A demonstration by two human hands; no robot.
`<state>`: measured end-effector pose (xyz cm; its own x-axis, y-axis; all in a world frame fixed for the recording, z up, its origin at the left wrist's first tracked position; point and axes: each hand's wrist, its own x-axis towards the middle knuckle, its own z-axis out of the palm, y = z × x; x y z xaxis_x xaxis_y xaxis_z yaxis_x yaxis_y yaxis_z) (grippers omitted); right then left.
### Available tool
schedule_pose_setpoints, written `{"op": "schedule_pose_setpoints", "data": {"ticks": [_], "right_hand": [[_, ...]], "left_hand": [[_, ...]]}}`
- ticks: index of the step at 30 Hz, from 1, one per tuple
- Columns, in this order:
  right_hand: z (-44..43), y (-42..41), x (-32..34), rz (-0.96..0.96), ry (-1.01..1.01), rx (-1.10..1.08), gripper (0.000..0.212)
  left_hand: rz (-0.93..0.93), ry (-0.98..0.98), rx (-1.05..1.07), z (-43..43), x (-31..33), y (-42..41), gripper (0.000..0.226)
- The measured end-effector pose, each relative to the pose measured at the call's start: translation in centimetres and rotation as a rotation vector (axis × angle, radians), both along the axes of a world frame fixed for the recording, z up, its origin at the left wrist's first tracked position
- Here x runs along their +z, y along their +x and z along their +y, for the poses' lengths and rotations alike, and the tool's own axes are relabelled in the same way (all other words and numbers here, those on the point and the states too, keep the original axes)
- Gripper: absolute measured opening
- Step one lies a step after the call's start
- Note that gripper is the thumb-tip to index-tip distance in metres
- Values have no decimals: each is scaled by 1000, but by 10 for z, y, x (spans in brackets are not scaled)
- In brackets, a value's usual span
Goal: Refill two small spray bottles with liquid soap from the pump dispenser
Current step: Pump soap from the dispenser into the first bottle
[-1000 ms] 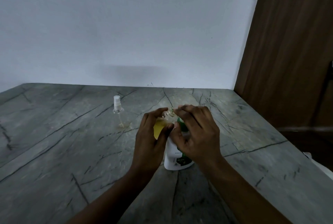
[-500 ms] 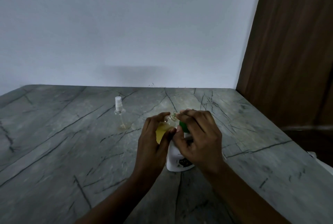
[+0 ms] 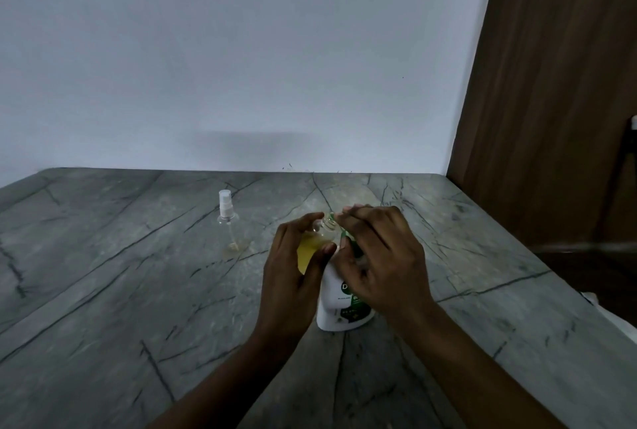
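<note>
Holding bottle [image 3: 310, 247] in my left grip [image 3: 293, 277], tilted, open neck pointing up-right toward dispenser [image 3: 331, 304] pump, just beside it. Right grip [image 3: 382, 266] curls over that pump. Capped second bottle [image 3: 228, 218] stands apart, left on desk [image 3: 103, 290].

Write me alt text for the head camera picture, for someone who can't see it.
A left hand holds a small uncapped bottle of yellow liquid at the pump of a white dispenser, which the right hand grips from above. A second, capped spray bottle stands further back to the left on the grey veined counter, before a white wall.
</note>
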<state>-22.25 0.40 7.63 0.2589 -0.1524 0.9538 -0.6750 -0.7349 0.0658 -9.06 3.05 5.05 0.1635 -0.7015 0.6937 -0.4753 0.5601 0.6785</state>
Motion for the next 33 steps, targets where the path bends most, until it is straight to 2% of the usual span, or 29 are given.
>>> {"op": "schedule_pose_setpoints", "data": {"ticks": [21, 33], "right_hand": [[-3, 6, -18, -77, -22, -2, 24], [-3, -2, 0, 5, -65, 21, 27]], "left_hand": [[-17, 12, -2, 1, -8, 1, 31], [23, 9, -17, 1, 1, -1, 31]]}}
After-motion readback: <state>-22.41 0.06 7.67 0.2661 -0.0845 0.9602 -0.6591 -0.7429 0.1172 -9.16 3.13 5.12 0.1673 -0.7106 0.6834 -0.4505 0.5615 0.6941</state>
